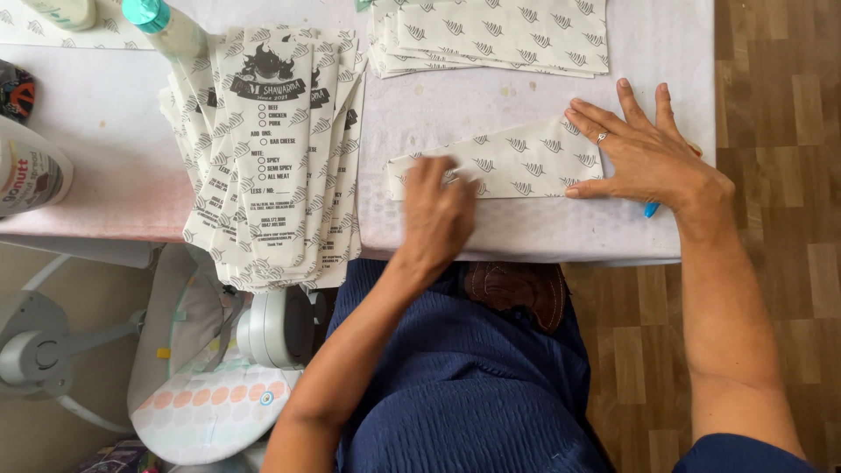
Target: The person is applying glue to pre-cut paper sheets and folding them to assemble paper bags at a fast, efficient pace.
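Head view, left to right. Fanned stack of printed white paper sleeves [272,158] lies left of centre on the pale table [105,131], long axes running top to bottom of frame. Left hand [438,215], blurred, rests at centre frame with fingers curled loosely, pressing the left end of the folded white paper sheet with grey leaf pattern [517,162]. Sheet lies flat near the table's near edge, long axis left to right, tilted slightly up toward the right. Right hand [644,153], fingers spread wide and flat, palm down, holds the sheet's right end; ring on one finger. Pile of matching sheets [491,35] sits upper centre.
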